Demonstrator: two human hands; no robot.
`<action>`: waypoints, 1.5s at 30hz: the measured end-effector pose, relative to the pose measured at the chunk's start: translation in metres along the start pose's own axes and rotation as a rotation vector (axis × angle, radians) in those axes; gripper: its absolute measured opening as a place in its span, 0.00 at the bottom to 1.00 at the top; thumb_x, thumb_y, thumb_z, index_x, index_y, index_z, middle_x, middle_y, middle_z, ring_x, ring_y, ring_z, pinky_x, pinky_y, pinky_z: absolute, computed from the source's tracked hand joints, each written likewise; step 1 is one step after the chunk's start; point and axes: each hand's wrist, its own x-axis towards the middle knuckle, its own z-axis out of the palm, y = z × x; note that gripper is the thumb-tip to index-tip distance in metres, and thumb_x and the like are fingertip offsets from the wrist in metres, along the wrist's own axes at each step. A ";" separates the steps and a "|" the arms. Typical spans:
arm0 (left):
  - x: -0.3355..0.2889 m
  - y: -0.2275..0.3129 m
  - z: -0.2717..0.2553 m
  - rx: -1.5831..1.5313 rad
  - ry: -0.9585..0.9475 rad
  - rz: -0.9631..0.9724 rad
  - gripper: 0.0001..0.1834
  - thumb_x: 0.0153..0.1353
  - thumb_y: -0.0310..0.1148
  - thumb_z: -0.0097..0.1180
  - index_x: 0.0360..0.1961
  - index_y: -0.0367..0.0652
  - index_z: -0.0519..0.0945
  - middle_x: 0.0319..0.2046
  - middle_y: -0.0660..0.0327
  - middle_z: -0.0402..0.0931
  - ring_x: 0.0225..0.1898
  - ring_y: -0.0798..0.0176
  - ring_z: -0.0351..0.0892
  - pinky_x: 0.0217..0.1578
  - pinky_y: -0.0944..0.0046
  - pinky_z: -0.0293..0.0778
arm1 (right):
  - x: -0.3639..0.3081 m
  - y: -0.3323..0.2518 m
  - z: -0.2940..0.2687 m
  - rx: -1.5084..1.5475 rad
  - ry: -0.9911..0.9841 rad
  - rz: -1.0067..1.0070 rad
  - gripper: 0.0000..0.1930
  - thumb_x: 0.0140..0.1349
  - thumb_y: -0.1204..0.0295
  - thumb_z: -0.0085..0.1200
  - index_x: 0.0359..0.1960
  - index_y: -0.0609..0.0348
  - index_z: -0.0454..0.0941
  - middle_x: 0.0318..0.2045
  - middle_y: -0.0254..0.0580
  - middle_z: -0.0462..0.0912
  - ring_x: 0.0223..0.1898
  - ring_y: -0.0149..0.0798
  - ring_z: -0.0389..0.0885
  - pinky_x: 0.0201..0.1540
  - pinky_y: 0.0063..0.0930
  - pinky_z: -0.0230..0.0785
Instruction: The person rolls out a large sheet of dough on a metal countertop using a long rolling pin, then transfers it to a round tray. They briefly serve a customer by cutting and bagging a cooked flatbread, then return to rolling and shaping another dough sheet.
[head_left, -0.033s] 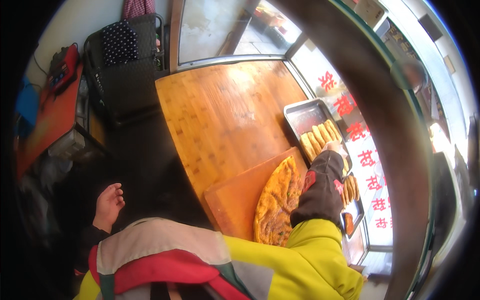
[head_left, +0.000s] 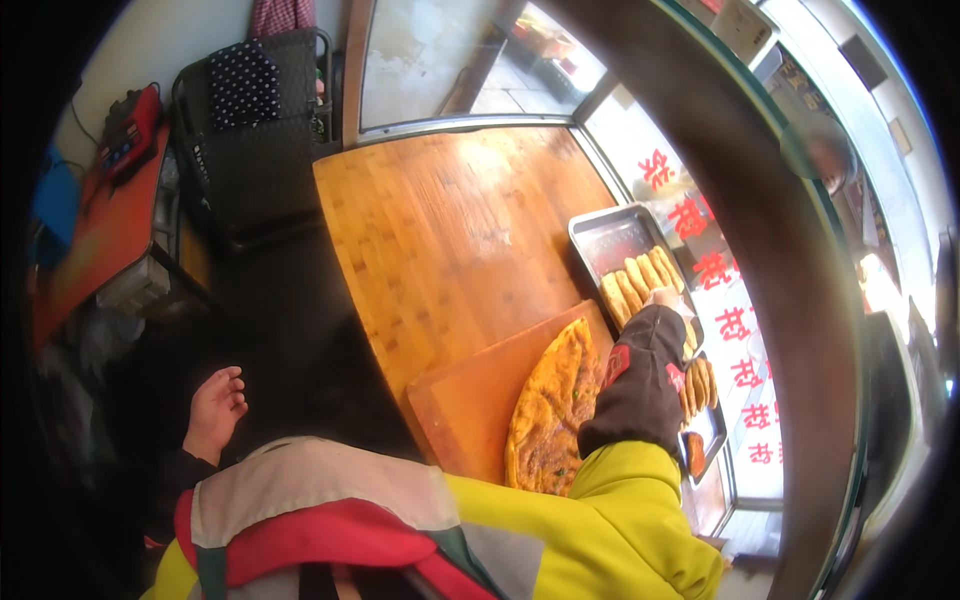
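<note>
My right hand [head_left: 664, 298] reaches over the metal tray [head_left: 601, 226] at the right, against a row of golden flatbreads [head_left: 640, 275]. The dark sleeve cover hides most of its fingers, and whether it grips one of the breads does not show. Under that forearm a large browned flatbread [head_left: 549, 410] with bits of green lies on a wooden board [head_left: 470, 395]. At the lower left my left hand [head_left: 217, 408] hovers in the air, empty, its fingers loosely bent and slightly apart.
A smaller tray [head_left: 714, 432] with more breads [head_left: 700, 385] and a brown piece stands nearer me. Glass panes with red lettering edge the wooden table [head_left: 440, 230]. Left are a dark folding chair [head_left: 240, 150] and an orange table [head_left: 105, 235] bearing a red device [head_left: 130, 130].
The view has shifted very slightly. Both hands keep practically the same places, and the breads lie as before.
</note>
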 end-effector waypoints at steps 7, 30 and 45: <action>-0.019 0.004 -0.007 -0.062 0.118 -0.056 0.10 0.60 0.34 0.49 0.41 0.44 0.75 0.28 0.66 0.73 0.26 0.71 0.69 0.30 0.69 0.68 | 0.006 -0.009 0.019 0.015 -0.026 0.003 0.05 0.56 0.74 0.50 0.34 0.57 0.75 0.28 0.37 0.78 0.30 0.32 0.78 0.30 0.26 0.71; 0.081 0.015 0.156 0.136 -0.713 -0.312 0.10 0.63 0.31 0.45 0.43 0.41 0.74 0.29 0.65 0.74 0.27 0.70 0.73 0.33 0.66 0.71 | -0.267 -0.037 -0.161 1.219 -0.559 0.150 0.07 0.56 0.72 0.50 0.36 0.59 0.74 0.29 0.37 0.78 0.30 0.33 0.77 0.29 0.22 0.71; 0.076 -0.007 0.337 -0.313 -0.929 -0.793 0.27 0.66 0.47 0.36 0.56 0.35 0.63 0.51 0.51 0.68 0.52 0.54 0.69 0.54 0.55 0.64 | -0.426 -0.130 -0.135 1.305 -0.388 0.246 0.13 0.53 0.82 0.52 0.42 0.67 0.73 0.33 0.37 0.79 0.30 0.32 0.77 0.30 0.23 0.68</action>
